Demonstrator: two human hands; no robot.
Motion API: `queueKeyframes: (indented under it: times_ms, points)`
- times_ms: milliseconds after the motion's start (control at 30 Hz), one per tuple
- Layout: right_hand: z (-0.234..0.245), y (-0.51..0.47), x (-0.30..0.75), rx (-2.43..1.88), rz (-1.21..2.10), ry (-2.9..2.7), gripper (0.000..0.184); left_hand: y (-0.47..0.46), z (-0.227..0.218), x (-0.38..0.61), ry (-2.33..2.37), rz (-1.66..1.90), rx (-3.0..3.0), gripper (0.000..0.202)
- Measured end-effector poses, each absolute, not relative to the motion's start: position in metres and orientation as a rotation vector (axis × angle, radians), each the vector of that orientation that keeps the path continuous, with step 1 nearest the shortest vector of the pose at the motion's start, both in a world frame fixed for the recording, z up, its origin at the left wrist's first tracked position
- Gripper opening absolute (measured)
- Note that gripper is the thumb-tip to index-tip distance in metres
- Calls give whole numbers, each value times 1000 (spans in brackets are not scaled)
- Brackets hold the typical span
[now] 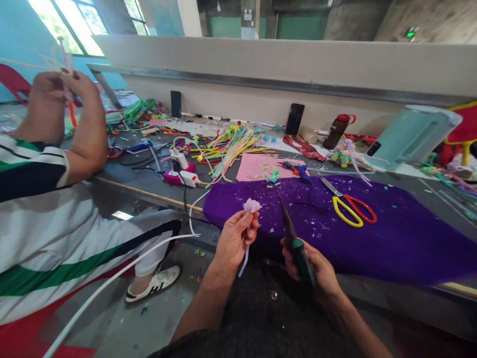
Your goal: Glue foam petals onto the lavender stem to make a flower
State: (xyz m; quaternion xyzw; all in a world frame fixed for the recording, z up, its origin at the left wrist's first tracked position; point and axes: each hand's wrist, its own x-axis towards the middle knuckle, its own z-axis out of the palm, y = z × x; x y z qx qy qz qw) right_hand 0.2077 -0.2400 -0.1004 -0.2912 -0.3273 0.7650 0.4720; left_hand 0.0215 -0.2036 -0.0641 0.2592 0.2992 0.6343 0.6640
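Observation:
My left hand (231, 241) pinches a small pale-lilac fluffy flower (252, 205) just under its head; its thin stem (244, 261) hangs below the fingers. My right hand (320, 266) is wrapped round dark needle-nose pliers (287, 221) with green handles, their long tip pointing up and away. The pliers and the flower are apart, side by side over the near edge of a purple cloth (402, 238). Scissors (350, 203) with one yellow and one red handle lie on that cloth, beyond my right hand. Whether the plier jaws are fully closed is hard to see.
A blue glue gun (299, 169) rests by a pink sheet (250, 166) with scraps. Behind are colourful pipe cleaners (238, 146), a power strip (186, 178), a phone (294, 118), a dark bottle (337, 132) and a teal container (413, 134). At left, a co-worker's hands (61, 82) hold strands.

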Motion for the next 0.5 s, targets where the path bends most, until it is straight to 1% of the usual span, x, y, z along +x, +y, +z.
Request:
queueKeyframes:
  times_ms: [167, 300, 500]
  points:
    - [-113, -244, 209, -960, 1735, -839, 32, -201, -65, 18, 621, 1402, 475, 17]
    - [-120, -246, 209, -1012, 1558, -1082, 17, -197, -66, 14, 635, 1372, 331, 14]
    - [-116, -248, 208, -1148, 1361, -1459, 9, -196, -62, 13, 697, 1380, 242, 17]
